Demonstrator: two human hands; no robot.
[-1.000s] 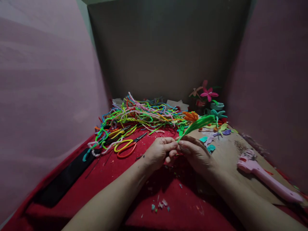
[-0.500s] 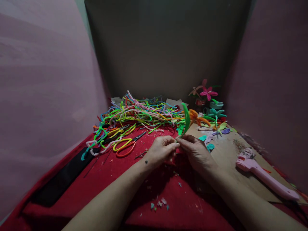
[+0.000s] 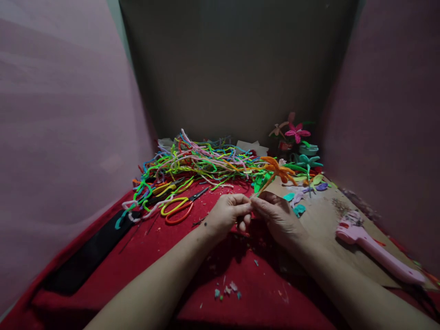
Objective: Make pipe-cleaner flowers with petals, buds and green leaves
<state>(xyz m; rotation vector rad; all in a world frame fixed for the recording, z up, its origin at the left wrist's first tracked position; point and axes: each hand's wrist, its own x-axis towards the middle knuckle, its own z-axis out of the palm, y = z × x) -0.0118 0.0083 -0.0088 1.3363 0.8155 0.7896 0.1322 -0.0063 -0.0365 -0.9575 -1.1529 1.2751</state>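
In the middle, my left hand point(image 3: 231, 213) and my right hand point(image 3: 277, 215) meet over the red cloth, their thumbs and fingertips pinched together. Between them they grip the stem of an orange pipe-cleaner flower point(image 3: 279, 170). Its petals spread up and to the right, above my right hand. The stem's lower end is hidden by my fingers. A bright green leaf shape point(image 3: 262, 182) shows just behind the fingertips; whether it belongs to the flower I cannot tell.
Loose coloured pipe cleaners point(image 3: 202, 160) are heaped at the back. Scissors point(image 3: 178, 208) lie left of my hands. A pink glue gun point(image 3: 378, 250) rests on a brown board point(image 3: 319, 224) at right, with finished flowers point(image 3: 298, 133) behind. Scraps point(image 3: 228, 291) lie in front.
The tall green leaf that stood upright above my fingertips has swung out of that position. The orange flower has turned and tilted, so its stem now shows. Both hands keep their pinch.
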